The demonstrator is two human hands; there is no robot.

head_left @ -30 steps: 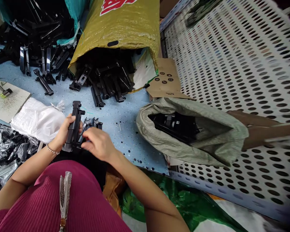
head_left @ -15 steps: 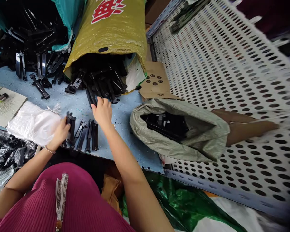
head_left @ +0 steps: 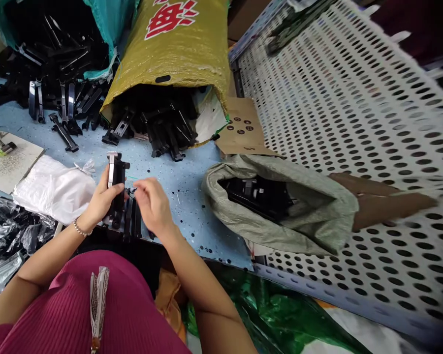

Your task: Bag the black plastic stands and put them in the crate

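Note:
My left hand (head_left: 105,196) is closed around a long black part (head_left: 117,179), its shiny end pointing up and away from me; I cannot tell whether it is one piece or several together. Just right of it, my right hand (head_left: 154,204) has its fingers curled and pinched toward the left hand. Something small and dark shows at its fingertips, too unclear to name. Beneath and between both hands, similar long black parts (head_left: 136,219) lie in a row at the table's front edge, partly covered by the hands.
A yellow sack (head_left: 170,59) and a teal sack (head_left: 114,19) spill black parts onto the blue table (head_left: 192,206). A grey-green sack (head_left: 317,211) with black parts lies at right, beside a perforated white panel (head_left: 354,123). White plastic bag (head_left: 55,189) lies left.
My right hand has come back from the yellow sack's mouth toward my left hand, and a black part there is gone. My left hand has lifted the long black part and shifted right.

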